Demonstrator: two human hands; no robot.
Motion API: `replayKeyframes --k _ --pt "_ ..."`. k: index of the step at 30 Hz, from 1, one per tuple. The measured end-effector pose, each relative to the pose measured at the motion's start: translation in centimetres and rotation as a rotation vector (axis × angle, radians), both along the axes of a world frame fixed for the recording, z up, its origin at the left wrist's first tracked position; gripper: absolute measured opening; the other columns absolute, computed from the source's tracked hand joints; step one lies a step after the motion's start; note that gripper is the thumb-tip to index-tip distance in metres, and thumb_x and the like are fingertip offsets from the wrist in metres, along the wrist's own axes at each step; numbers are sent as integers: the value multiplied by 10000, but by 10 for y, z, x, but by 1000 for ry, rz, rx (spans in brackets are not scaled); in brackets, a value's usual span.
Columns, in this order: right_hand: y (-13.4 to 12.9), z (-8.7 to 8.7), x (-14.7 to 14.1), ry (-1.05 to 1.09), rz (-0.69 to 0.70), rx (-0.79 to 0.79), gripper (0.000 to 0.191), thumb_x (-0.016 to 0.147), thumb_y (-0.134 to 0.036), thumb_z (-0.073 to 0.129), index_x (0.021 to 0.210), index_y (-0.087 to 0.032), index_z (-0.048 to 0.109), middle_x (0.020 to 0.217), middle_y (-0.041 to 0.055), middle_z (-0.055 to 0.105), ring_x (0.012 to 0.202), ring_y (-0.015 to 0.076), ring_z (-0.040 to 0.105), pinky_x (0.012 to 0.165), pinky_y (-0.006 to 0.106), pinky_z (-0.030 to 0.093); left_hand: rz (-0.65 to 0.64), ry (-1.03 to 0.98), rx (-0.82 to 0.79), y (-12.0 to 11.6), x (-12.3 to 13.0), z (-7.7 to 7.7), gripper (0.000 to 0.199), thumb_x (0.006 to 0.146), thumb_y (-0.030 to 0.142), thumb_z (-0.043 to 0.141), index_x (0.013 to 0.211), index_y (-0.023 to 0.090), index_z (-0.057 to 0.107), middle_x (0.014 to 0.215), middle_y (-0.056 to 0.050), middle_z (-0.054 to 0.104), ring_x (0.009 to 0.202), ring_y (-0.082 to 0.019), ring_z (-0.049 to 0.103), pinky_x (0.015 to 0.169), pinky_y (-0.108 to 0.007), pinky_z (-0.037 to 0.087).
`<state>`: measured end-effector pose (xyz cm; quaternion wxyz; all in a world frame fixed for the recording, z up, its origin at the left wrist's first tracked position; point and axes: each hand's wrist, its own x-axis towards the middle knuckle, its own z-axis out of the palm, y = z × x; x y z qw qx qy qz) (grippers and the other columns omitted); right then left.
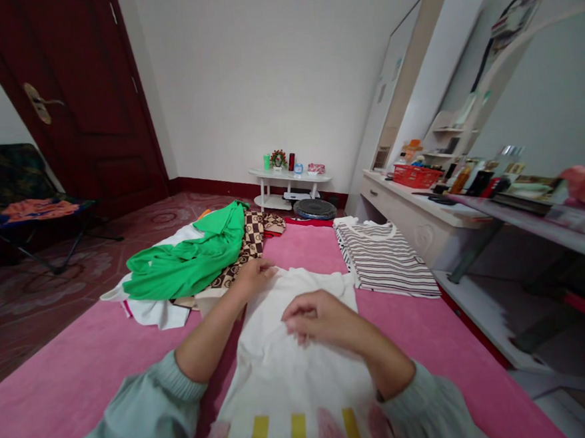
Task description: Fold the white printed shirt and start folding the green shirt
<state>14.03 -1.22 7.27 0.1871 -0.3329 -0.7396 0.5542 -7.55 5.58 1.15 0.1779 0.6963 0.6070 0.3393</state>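
Note:
A white shirt [287, 366] lies spread on the pink bedcover, with yellow bars and pink patches along its near end. At its far left corner is my left hand [257, 276], fingers bent together on the cloth edge; the fingertips are partly hidden. My right hand [322, 318] is over the middle of the shirt, its fingers loosely curled and a little apart, with nothing visible in them. Slight blur leaves it unclear whether that hand touches the cloth. Past my left hand lies a heap with a green garment [189, 256] and a brown patterned garment [254, 238].
Folded striped clothes [388, 256] are stacked on the right of the pink bedcover [50, 409]. A dressing table [422, 210] with a red basket [414, 175] stands beyond them. By the far wall is a low white table [289, 177]. A folding chair [26, 211] stands at left.

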Motion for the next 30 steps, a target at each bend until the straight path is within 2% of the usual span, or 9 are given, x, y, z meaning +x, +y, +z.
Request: replayKeyframes --k 2,4,8,11,14,18,23,27,30 --pt "31 8 7 15 -188 138 154 752 -269 572 809 -150 653 722 15 662 573 114 598 509 200 407 60 -14 -36 2 -11 3 335 782 349 572 1020 152 703 920 -56 724 827 -199 635 757 -280 473" --pt "60 4 13 -49 -366 322 113 734 -197 557 773 -157 655 716 16 669 614 126 611 556 214 426 117 47 -77 2 -22 7 327 734 319 610 997 153 710 893 -54 726 807 -201 636 709 -266 465" --pt "93 -27 24 -276 -584 620 214 713 -96 540 833 -176 699 838 35 700 775 151 635 711 242 448 126 125 -138 -4 -32 11 311 716 427 623 858 171 730 800 -44 719 741 -197 635 622 -253 430" --pt "97 -46 32 -449 -592 678 356 720 -99 571 1044 -193 687 1053 60 673 952 169 621 810 247 436 129 112 -188 -5 -33 10 356 660 495 664 787 170 732 770 -46 719 710 -201 635 597 -256 416" --pt "94 -49 39 -618 -571 706 419 753 -181 601 1169 -219 641 1157 71 621 1051 199 589 848 270 419 115 77 -200 -4 -33 6 280 605 416 717 729 165 724 714 -39 707 658 -188 621 568 -251 404" --pt "91 -42 43 -728 -554 692 291 780 -281 596 1052 -238 690 1097 58 628 1004 208 601 795 281 414 107 -66 -117 0 -31 3 146 636 297 680 683 159 690 630 -6 660 580 -145 569 532 -233 388" --pt "89 -39 42 -729 -595 708 160 761 -254 591 875 -220 699 993 49 646 918 187 612 715 264 390 163 -239 -40 0 -21 5 88 667 241 644 667 153 642 602 14 626 555 -122 540 524 -216 392" --pt "89 -35 44 -695 -677 784 144 771 -254 554 810 -241 692 978 50 654 864 201 619 619 270 357 198 -266 -20 0 -15 6 76 676 232 644 670 156 635 629 10 640 572 -120 556 537 -210 402" --pt "92 -30 47 -565 -761 801 130 768 -276 554 782 -227 674 862 47 677 771 201 637 589 271 369 212 -292 -11 0 -13 8 80 700 234 622 691 155 616 632 10 639 569 -120 562 529 -207 394"
